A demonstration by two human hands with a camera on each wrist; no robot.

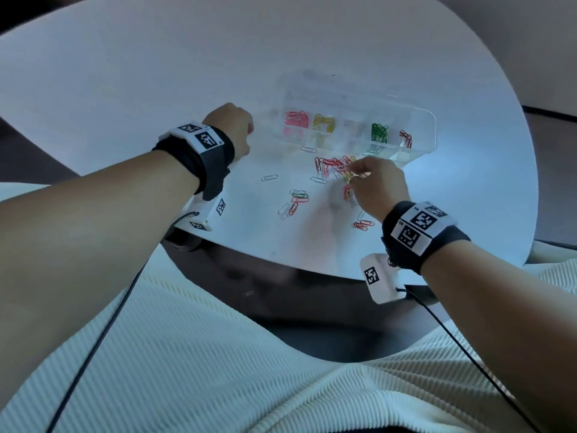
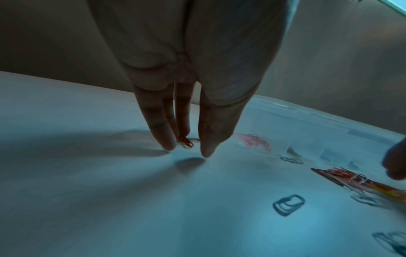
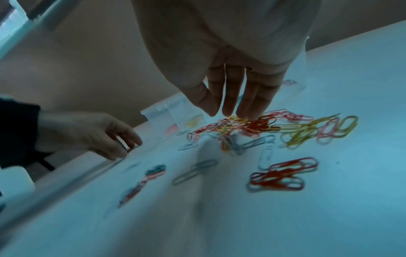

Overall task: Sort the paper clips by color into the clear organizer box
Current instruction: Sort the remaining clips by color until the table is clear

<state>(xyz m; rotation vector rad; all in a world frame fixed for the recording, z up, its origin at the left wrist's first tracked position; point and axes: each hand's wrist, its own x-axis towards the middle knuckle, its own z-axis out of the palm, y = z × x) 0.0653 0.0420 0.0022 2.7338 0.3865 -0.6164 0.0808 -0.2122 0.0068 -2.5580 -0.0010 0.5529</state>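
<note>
The clear organizer box [image 1: 432,126] lies open on the white table, holding pink [image 1: 296,120], yellow [image 1: 324,123], green [image 1: 379,132] and red clips [image 1: 406,139] in separate compartments. A mixed pile of clips [image 1: 332,165] sits just in front of it. My right hand [image 1: 359,178] reaches down onto that pile [image 3: 248,125], fingers nearly straight, tips touching the clips. My left hand [image 1: 237,129] hovers left of the box. Its fingertips [image 2: 167,146] point down at the table around one red clip [image 2: 186,141]; whether they hold it is unclear.
Loose clips are scattered nearer me: silver ones [image 1: 270,177], a mixed cluster [image 1: 296,201], a red cluster [image 1: 363,225]. The table's curved front edge [image 1: 281,260] runs close below my wrists. One clip [image 1: 248,293] lies on the dark floor.
</note>
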